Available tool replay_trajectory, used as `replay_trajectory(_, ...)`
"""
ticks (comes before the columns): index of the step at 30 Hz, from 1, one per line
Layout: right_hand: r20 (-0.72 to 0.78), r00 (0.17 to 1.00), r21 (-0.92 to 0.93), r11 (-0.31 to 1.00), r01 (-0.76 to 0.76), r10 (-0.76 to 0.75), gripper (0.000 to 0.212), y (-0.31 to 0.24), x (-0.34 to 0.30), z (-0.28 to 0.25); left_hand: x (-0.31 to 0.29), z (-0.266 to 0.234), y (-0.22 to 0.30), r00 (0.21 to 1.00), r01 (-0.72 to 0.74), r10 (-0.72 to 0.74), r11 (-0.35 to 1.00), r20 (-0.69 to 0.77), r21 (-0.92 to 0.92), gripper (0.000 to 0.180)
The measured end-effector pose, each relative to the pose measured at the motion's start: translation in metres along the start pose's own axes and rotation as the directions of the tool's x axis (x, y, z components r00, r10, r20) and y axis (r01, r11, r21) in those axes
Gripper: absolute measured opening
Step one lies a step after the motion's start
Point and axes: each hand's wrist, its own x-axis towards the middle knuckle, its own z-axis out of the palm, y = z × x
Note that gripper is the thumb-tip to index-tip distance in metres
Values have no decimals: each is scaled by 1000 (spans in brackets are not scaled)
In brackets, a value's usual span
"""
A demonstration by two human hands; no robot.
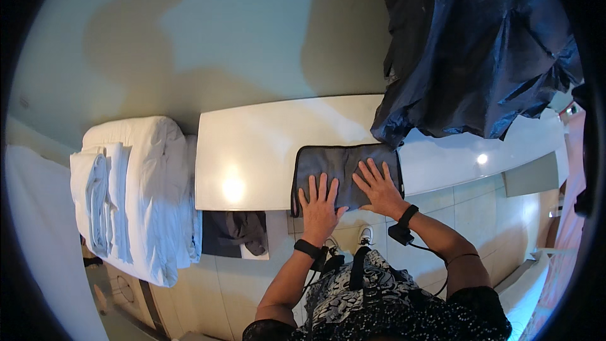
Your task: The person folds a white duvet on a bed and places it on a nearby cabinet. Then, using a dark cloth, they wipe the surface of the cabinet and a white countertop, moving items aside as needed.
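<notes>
A grey cloth (344, 159) with a dark bound edge lies on the white tabletop (265, 145), its near side reaching the table's front edge. My left hand (320, 205) rests flat on the cloth's left half, fingers spread and pointing away from me. On the right half, my right hand (380, 191) also lies palm down, fingers apart and slanting to the left. Neither hand grips anything. Both wrists carry black bands with small dark boxes and cables.
Folded white bedding (151, 196) is stacked left of the table. A large black plastic bag (473, 57) covers the table's far right. Below the table's left front sits a dark crumpled fabric (246, 232). A plain wall (252, 31) stands behind; tiled floor (246, 290) lies below.
</notes>
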Motion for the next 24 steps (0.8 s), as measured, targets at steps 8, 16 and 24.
replay_trajectory(8,-16,1000,-59,998,3,-4,97,-3,-3,6,0,3,0,1000,-8,8,1000,21,13,84)
replay_trajectory(16,-78,997,-14,1000,23,-24,101,-2,-2,9,14,11,8,999,26,-35,978,40,209,95)
replay_trajectory(24,-224,970,26,995,99,-91,69,13,-22,25,16,20,31,994,64,-81,971,67,230,96)
